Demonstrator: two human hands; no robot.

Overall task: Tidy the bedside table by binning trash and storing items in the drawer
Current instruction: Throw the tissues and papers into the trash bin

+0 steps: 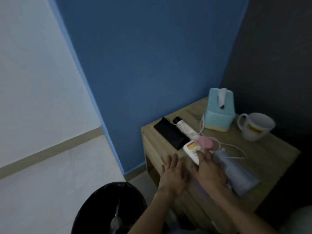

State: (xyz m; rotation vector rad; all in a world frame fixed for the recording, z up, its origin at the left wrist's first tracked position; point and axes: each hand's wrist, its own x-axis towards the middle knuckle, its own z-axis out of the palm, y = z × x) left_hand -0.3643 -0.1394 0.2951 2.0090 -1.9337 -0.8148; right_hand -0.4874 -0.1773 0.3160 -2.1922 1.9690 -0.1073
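Table [271, 150] of pale wood stands in the corner between a blue wall [152, 65] and a dark one [278, 65], its top crowded. Both hands are at its near left edge. The left hand [172, 173] lies flat, fingers spread and relaxed, holding nothing. The right hand [209, 168] is blurred; its fingers stretch out straight, and their tips lie on the near end of a white bottle [191, 148] with an orange label.

Just behind the bottle sits a pink disc [205, 142], with a pale cable [236, 147] looping from it across the top. A tube [185, 129] with a black cap lies beside a black case [170, 134], the two side by side towards the left rim. Right of the right hand lies a grey-blue packet [236, 171], and a purple edge [200, 186] shows under that wrist; what it is cannot be told.

At the back stands a teal tissue box [219, 112] with a tissue sticking up from its slot. A white mug [256, 126] stands to its right, tilted towards the camera by the lens; its inside looks bare.

On the floor, left of the table and below the left arm, is a bin [94, 208] with a black liner, something whitish [116, 220] lying in it.
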